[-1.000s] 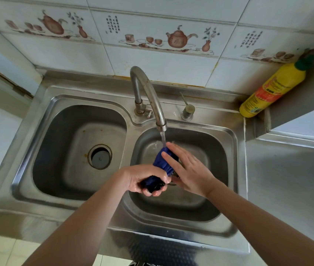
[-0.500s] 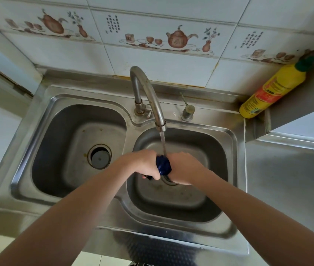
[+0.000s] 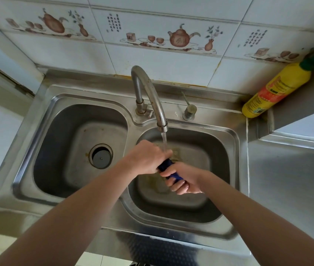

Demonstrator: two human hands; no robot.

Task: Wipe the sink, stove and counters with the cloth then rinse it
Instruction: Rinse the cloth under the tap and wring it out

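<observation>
The blue cloth (image 3: 168, 169) is rolled into a tight rope over the right basin of the sink (image 3: 234, 150). Its long axis runs from far-left to near-right, just under the stream from the tap (image 3: 152, 100). The left hand (image 3: 146, 158) grips the far end, fingers curled round it; the right hand (image 3: 185, 179) grips the near end, its fingers (image 3: 175, 186) wrapped underneath. Both hands touch the cloth and sit almost against each other, so a wringing twist looks like the step in hand. The basin walls leave room on all sides. A yellow bottle (image 3: 275, 91) stands well apart at the far right.
</observation>
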